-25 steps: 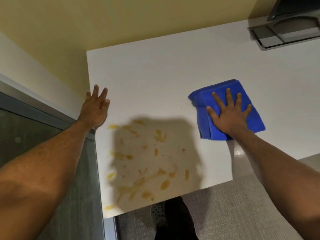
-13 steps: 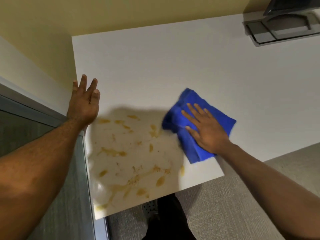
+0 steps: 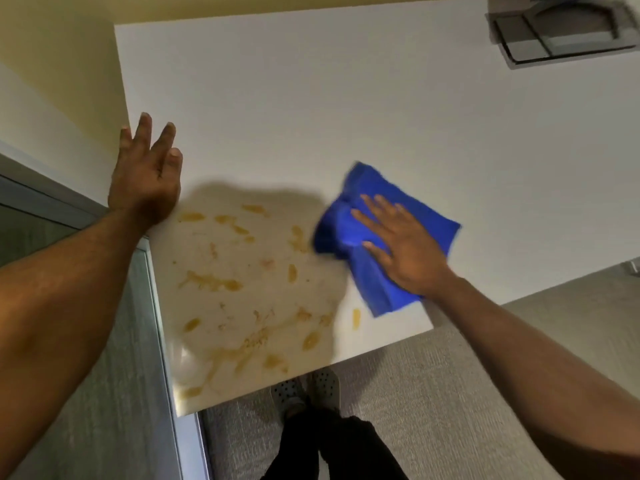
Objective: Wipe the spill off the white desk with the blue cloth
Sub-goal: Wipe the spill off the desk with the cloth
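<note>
A yellow-brown spill point(image 3: 242, 289) of streaks and blobs covers the near left corner of the white desk point(image 3: 346, 98). The folded blue cloth point(image 3: 349, 226) lies flat on the desk at the spill's right edge. My right hand point(image 3: 405, 247) presses flat on the cloth with fingers spread, pointing up and left. My left hand point(image 3: 147, 174) rests at the desk's left edge, fingers apart, holding nothing. One blob point(image 3: 356, 318) sits just below the cloth near the front edge.
A grey tray-like device point(image 3: 561, 32) sits at the desk's far right corner. A yellow wall runs behind and left. A glass partition with a metal frame point(image 3: 162, 341) stands left of the desk. My shoes point(image 3: 304, 393) and grey carpet show below the front edge.
My right hand slid the cloth from the bare right part of the desk leftward to the spill's edge. The left hand stayed at the left edge, fingers lifting slightly.
</note>
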A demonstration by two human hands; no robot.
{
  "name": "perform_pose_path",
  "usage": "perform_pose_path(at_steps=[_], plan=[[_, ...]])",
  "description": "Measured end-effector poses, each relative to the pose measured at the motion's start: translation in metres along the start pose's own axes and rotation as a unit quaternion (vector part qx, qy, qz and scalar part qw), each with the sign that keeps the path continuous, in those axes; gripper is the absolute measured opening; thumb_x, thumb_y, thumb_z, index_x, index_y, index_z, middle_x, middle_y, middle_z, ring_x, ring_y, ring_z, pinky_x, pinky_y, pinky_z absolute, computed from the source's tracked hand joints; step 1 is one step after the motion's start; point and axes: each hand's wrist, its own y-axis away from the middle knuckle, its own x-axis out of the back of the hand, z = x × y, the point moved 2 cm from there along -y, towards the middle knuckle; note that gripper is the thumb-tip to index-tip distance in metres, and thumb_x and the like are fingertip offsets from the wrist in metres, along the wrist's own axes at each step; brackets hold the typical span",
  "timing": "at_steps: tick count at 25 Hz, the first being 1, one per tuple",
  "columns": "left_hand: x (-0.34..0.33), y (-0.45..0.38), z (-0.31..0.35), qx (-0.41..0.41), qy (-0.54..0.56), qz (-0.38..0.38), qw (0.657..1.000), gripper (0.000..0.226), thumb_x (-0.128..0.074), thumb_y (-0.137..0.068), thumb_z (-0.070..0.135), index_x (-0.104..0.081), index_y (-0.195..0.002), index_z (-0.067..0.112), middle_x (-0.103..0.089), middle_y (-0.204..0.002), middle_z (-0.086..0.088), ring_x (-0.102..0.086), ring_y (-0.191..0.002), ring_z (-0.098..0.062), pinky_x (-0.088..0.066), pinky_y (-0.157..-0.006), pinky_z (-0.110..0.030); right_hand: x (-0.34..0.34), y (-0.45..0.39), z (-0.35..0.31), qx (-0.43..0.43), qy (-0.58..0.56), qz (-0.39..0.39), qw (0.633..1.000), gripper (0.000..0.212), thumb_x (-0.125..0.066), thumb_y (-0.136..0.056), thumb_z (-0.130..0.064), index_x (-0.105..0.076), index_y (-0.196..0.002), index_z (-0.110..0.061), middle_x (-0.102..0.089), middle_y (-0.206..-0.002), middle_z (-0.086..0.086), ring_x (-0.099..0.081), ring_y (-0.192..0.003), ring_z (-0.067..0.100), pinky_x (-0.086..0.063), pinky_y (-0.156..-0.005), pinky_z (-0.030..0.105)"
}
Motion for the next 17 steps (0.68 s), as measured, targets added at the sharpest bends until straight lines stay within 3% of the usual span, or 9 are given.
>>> perform_pose_path(at_steps=[3,5,7,9,11,12,14,17], plan=[[0.001,0.000,0.002,0.016,-0.008,-0.002,1.000,0.058,-0.017,-0.099,0.055,-0.016,-0.153,0.035,-0.004,-0.164,0.001,0.003,-0.151,-0.025,0.001,-0.119,-0.038,0.028,0.007,0.087,-0.151,-0.034,0.038,0.987,0.055,-0.025,-0.101,-0.049,-0.026,-0.149,-0.023,-0.024,-0.158,0.007,-0.019,-0.146,0.026,-0.017,-0.119,0.048],[0.000,0.001,0.004,0.006,-0.039,0.003,0.999,0.059,-0.017,-0.099,0.054,-0.019,-0.153,0.032,-0.006,-0.164,-0.002,0.001,-0.151,-0.027,0.000,-0.120,-0.040,0.034,-0.026,0.104,-0.248,-0.030,0.059,0.966,0.053,-0.029,-0.102,-0.041,-0.021,-0.151,-0.022,-0.019,-0.160,0.008,-0.015,-0.147,0.029,-0.015,-0.119,0.049],[0.001,0.000,0.001,-0.004,-0.053,0.012,0.999,0.061,-0.015,-0.099,0.055,-0.020,-0.153,0.029,-0.007,-0.164,-0.005,0.000,-0.151,-0.029,0.000,-0.120,-0.041,0.023,-0.047,0.063,-0.223,-0.029,0.062,0.972,0.052,-0.032,-0.102,-0.037,-0.023,-0.150,-0.019,-0.020,-0.159,0.010,-0.017,-0.147,0.031,-0.014,-0.119,0.047],[-0.002,-0.004,-0.005,-0.015,-0.049,0.006,0.999,0.064,-0.012,-0.098,0.059,-0.019,-0.153,0.029,-0.008,-0.164,-0.008,-0.001,-0.151,-0.030,0.001,-0.121,-0.040,0.005,-0.017,0.020,-0.108,-0.015,0.033,0.993,0.053,-0.031,-0.101,-0.040,-0.025,-0.150,-0.020,-0.022,-0.159,0.008,-0.019,-0.146,0.029,-0.015,-0.118,0.045],[-0.006,-0.007,-0.010,-0.021,-0.053,0.018,0.998,0.065,-0.011,-0.097,0.062,-0.020,-0.153,0.028,-0.010,-0.163,-0.011,-0.004,-0.151,-0.031,0.004,-0.120,-0.036,0.001,0.033,0.026,-0.036,-0.001,-0.003,0.999,0.053,-0.026,-0.100,-0.046,-0.024,-0.150,-0.027,-0.018,-0.159,-0.002,-0.014,-0.147,0.019,-0.011,-0.119,0.039],[-0.008,-0.010,-0.013,-0.024,-0.050,0.025,0.998,0.065,-0.012,-0.098,0.061,-0.022,-0.152,0.028,-0.012,-0.163,-0.012,-0.005,-0.150,-0.032,0.008,-0.119,-0.030,0.007,0.050,0.047,-0.045,-0.015,0.006,0.999,0.053,-0.024,-0.100,-0.048,-0.023,-0.149,-0.028,-0.018,-0.159,-0.002,-0.014,-0.147,0.017,-0.012,-0.120,0.039],[-0.012,-0.012,-0.021,-0.024,-0.036,0.034,0.999,0.062,-0.014,-0.099,0.060,-0.022,-0.152,0.029,-0.014,-0.162,-0.012,-0.008,-0.150,-0.034,0.016,-0.113,-0.014,0.023,0.066,0.098,-0.152,-0.037,0.038,0.987,0.055,-0.023,-0.099,-0.048,-0.024,-0.149,-0.025,-0.022,-0.159,0.003,-0.016,-0.147,0.022,-0.016,-0.119,0.047],[-0.014,-0.013,-0.026,-0.035,-0.032,0.066,0.997,0.056,-0.018,-0.101,0.055,-0.024,-0.151,0.029,-0.019,-0.161,-0.015,-0.012,-0.148,-0.035,0.016,-0.112,-0.011,0.038,0.059,0.149,-0.273,-0.036,0.067,0.959,0.054,-0.027,-0.101,-0.043,-0.022,-0.150,-0.019,-0.022,-0.159,0.009,-0.017,-0.147,0.029,-0.017,-0.118,0.054]])
